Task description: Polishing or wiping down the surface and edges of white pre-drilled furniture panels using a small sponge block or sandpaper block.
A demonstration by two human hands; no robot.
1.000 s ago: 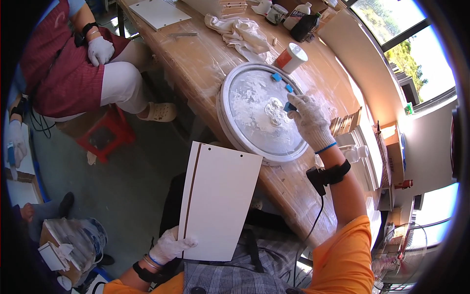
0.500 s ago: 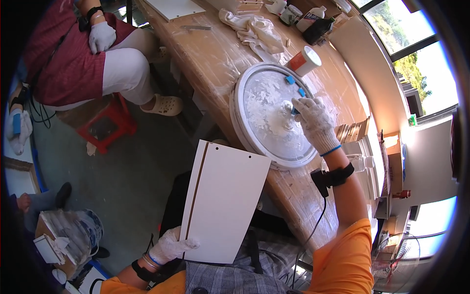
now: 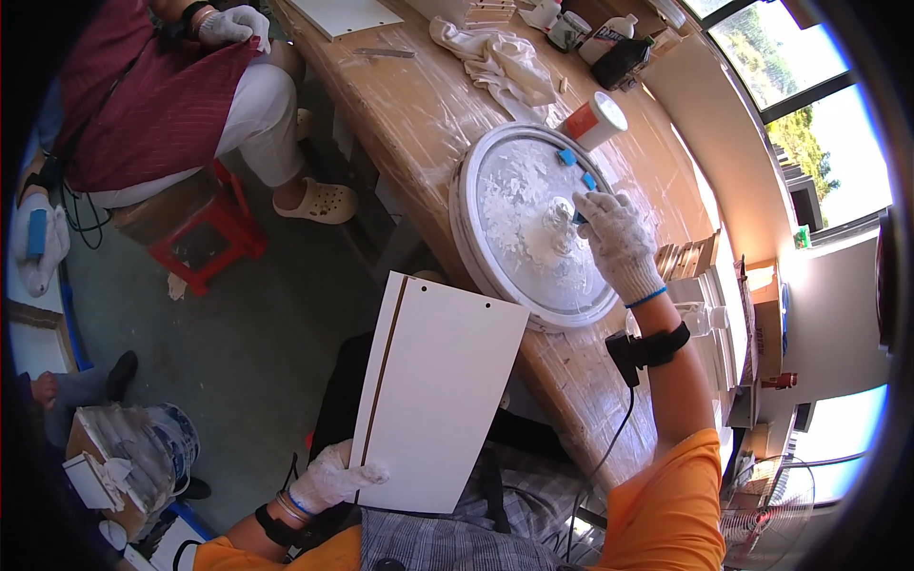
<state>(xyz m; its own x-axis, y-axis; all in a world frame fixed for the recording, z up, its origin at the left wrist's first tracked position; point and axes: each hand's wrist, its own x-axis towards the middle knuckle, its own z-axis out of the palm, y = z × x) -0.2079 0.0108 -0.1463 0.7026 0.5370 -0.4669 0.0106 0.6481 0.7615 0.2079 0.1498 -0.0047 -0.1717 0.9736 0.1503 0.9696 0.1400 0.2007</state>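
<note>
My gloved left hand [image 3: 335, 478] grips the lower left corner of a white board [image 3: 440, 390], which lies across my lap. A dark groove runs along the board's left side, and two small holes show at its top edge. My gloved right hand [image 3: 619, 243] is over a round white lid [image 3: 466, 214] on the table, its fingers pinched round a small blue piece [image 3: 579, 218] that they mostly hide. Those fingertips are beside a mound of white paste [image 3: 562, 233] in the lid's middle. Two more blue pieces, one of them a small block [image 3: 567, 157], lie near the lid's far edge.
A white and orange tub [image 3: 595, 121] stands behind the lid. Farther back are a crumpled cloth [image 3: 500, 62] and bottles [image 3: 621, 63]. Stacked boards [image 3: 690, 257] stand right of my hand. A co-worker [image 3: 157, 114] sits at the left, near a red stool [image 3: 214, 238].
My right fingers have shifted very slightly by the paste, still pinching the blue piece. My left hand and the board stay in place. The seated co-worker's gloved hand has moved up from the thigh.
</note>
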